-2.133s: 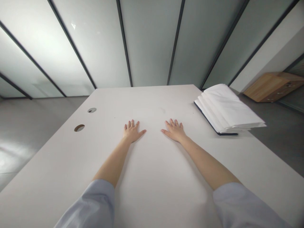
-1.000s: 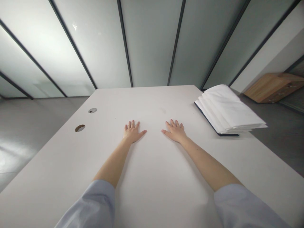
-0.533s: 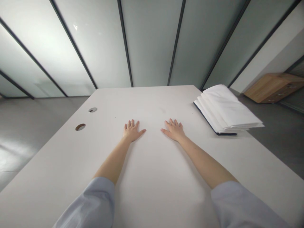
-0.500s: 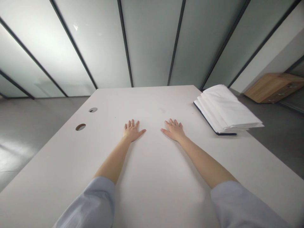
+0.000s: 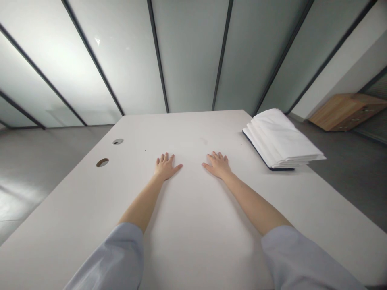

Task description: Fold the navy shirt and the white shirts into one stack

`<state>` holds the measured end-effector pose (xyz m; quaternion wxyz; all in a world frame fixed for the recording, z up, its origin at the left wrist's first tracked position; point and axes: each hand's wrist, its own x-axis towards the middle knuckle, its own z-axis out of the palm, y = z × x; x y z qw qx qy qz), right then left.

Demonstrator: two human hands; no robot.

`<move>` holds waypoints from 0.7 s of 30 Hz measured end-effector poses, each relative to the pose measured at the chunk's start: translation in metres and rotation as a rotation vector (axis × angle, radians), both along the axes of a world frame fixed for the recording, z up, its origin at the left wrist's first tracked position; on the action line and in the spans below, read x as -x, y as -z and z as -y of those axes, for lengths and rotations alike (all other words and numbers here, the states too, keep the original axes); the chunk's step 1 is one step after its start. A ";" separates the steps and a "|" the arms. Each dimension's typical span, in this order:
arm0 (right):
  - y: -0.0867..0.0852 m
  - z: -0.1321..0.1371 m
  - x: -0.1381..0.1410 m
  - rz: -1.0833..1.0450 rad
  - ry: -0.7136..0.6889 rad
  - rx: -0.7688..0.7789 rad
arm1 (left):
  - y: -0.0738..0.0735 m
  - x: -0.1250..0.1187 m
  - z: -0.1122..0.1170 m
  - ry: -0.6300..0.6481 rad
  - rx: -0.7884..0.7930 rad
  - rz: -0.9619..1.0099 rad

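Observation:
My left hand (image 5: 165, 166) lies palm down on the white table (image 5: 193, 217), its fingers spread and nothing in it. A short way to its right, my right hand (image 5: 218, 165) rests flat on the same surface, also with fingers apart and holding nothing. Both thumbs point inward, with a gap between them. Right of my right hand, apart from it, is a stack of folded white cloth (image 5: 282, 139) with a dark blue layer (image 5: 281, 169) at the bottom.
Two round holes, a nearer one (image 5: 102, 162) and a farther one (image 5: 117, 141), are cut in the table's left side. Frosted glass panels (image 5: 187, 56) stand beyond the far edge. A wooden cabinet (image 5: 341, 112) is on the floor at the right.
The whole view has shifted slightly, so the cloth stack and my hands appear a little further left. Both hands stay flat on the table.

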<state>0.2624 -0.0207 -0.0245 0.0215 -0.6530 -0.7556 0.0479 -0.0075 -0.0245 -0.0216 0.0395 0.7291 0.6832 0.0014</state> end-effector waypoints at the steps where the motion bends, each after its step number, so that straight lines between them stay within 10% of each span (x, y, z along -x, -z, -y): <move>1: 0.000 0.000 0.000 -0.003 -0.007 -0.021 | 0.000 0.000 0.000 0.000 -0.010 -0.002; 11: -0.003 -0.001 -0.006 -0.066 -0.043 -0.236 | -0.027 -0.005 -0.002 0.095 0.034 -0.061; 15: -0.002 -0.003 -0.006 -0.118 -0.069 -0.324 | -0.082 -0.029 0.022 0.246 0.008 0.185; 21: 0.000 -0.002 -0.007 -0.133 -0.076 -0.354 | -0.187 -0.073 0.153 0.891 0.128 0.952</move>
